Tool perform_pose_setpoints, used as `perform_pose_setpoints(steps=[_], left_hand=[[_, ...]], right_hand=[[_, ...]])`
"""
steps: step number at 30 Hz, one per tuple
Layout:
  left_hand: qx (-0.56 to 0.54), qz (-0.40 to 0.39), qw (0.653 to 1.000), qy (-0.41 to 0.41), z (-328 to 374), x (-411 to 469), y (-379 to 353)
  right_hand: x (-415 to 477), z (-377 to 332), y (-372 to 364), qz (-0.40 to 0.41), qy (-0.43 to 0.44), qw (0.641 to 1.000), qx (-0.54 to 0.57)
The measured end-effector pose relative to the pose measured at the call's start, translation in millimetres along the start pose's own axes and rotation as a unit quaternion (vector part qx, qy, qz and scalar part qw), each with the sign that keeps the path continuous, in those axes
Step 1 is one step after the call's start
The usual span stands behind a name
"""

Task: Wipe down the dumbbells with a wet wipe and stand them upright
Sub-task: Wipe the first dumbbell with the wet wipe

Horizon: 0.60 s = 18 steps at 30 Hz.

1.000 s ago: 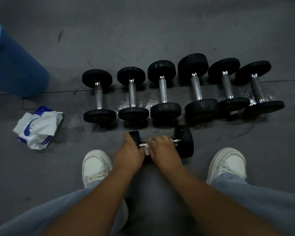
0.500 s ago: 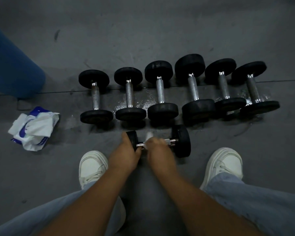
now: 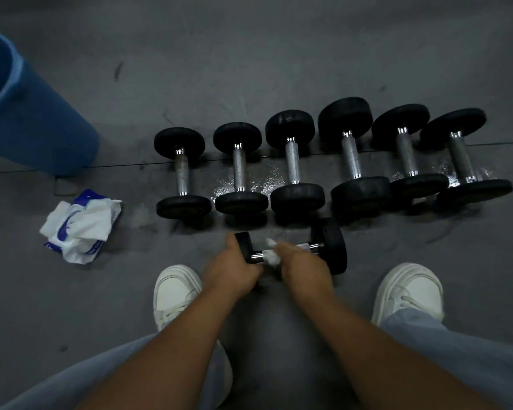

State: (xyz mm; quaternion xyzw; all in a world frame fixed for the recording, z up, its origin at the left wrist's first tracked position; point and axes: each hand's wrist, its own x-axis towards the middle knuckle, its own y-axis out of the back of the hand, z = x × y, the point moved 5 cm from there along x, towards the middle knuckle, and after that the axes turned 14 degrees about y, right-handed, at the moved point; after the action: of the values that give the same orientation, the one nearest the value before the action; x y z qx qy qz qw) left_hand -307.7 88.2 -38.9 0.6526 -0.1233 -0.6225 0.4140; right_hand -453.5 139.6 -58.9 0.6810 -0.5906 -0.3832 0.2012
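Note:
A small black dumbbell (image 3: 332, 247) with a chrome handle lies sideways on the grey floor between my feet. My left hand (image 3: 231, 267) grips its left head. My right hand (image 3: 302, 267) is wrapped round the handle with a white wet wipe (image 3: 271, 255) bunched under its fingers. Behind it, several black dumbbells (image 3: 293, 164) lie side by side in a row, handles pointing away from me.
A blue bin (image 3: 27, 119) stands at the far left. A white and blue wet wipe pack (image 3: 80, 226) lies open on the floor left of the row. My white shoes (image 3: 175, 288) flank the dumbbell. Wet patches shine on the floor (image 3: 258, 179) under the row.
My right hand with the wipe has slid a little rightward along the handle, baring more chrome beside the left head. The left hand keeps its hold.

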Motion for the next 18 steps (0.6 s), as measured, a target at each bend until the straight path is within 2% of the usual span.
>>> perform_pose_setpoints(steps=[2,3,4,6,7,10,11,14,15,18], left_hand=[[0.016,-0.026,0.999,0.019,0.8,4.3,3.6],[0.018,-0.034,0.999,0.024,0.1,3.5,2.6],[0.012,-0.033,0.999,0.027,-1.2,0.7,0.0],[-0.016,0.003,0.999,0.035,-4.5,-8.3,-4.9],[-0.026,0.028,0.999,0.035,-6.1,-12.4,-6.5],[-0.017,0.05,0.999,0.002,-9.1,-19.8,-15.5],[-0.009,0.042,0.999,-0.014,-9.8,-21.7,-19.6],[0.004,0.025,0.999,-0.033,-9.3,-22.0,-22.7],[0.005,0.018,0.999,-0.033,-8.8,-19.6,-22.0],[0.001,0.002,0.999,-0.033,-8.5,-11.4,-18.9]], right_hand=[[2.9,15.9,17.4,0.054,-0.076,0.995,-0.018],[2.5,13.6,18.3,0.057,-0.086,0.994,-0.027],[1.5,1.5,13.6,0.031,-0.064,0.997,-0.037],[-4.6,-30.1,-6.6,-0.038,0.042,0.998,-0.027],[-4.4,-32.5,-7.8,-0.029,0.058,0.998,-0.02],[3.6,4.2,10.3,0.076,-0.068,0.995,-0.014],[2.9,6.0,7.6,0.071,-0.087,0.994,-0.009],[-3.5,-19.5,-20.4,-0.037,0.032,0.999,0.018],[-2.8,-15.9,-17.1,-0.03,0.029,0.998,0.039],[3.8,18.5,7.6,0.056,-0.088,0.994,0.029]])
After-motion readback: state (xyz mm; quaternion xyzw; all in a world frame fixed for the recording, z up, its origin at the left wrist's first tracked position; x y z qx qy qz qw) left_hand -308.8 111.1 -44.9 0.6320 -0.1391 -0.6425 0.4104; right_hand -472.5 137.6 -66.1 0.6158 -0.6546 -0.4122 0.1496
